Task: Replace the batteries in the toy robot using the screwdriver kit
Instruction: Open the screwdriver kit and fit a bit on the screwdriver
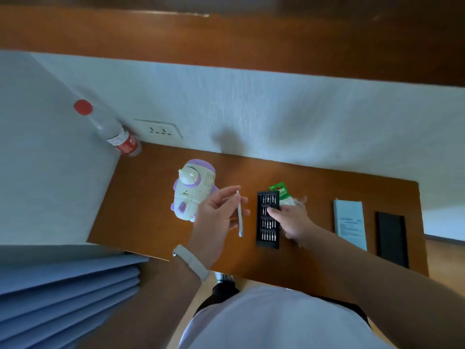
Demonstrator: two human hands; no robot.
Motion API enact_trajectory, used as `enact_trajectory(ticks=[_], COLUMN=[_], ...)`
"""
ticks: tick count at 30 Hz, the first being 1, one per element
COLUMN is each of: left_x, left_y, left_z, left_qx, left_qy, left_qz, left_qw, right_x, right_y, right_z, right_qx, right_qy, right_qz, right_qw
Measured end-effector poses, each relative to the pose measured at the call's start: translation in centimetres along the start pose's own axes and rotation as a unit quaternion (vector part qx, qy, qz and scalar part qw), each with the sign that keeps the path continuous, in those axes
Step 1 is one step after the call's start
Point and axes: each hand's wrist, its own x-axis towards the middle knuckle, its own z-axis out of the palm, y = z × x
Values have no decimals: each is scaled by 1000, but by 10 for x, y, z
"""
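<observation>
A white and purple toy robot (192, 188) lies on the wooden desk (151, 210). Just right of it, my left hand (219, 215) holds a slim silver screwdriver handle (239, 215) between thumb and fingers, palm up. A black bit tray (267, 219) with several rows of bits lies to the right. My right hand (292, 219) reaches over the tray, its fingertips on a bit in the second row. A green battery pack (280, 191) lies behind the tray, partly hidden by my right hand.
A plastic bottle with a red cap (110, 129) stands in the back left corner by a wall socket (159, 129). A pale blue leaflet box (349, 224) and a black lid (392, 239) lie at the right. Blue curtains (63, 293) hang at the left.
</observation>
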Motion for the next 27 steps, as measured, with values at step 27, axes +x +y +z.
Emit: enact_trajectory(ticks=[27], left_x=[0], left_y=[-6], left_z=[-21], left_qx=[26], left_qy=[22], left_qz=[12], left_qw=[999], right_x=[-71], right_y=[-73], right_z=[14], right_qx=[262], right_qy=[-57], right_qz=[-80], right_qw=[960])
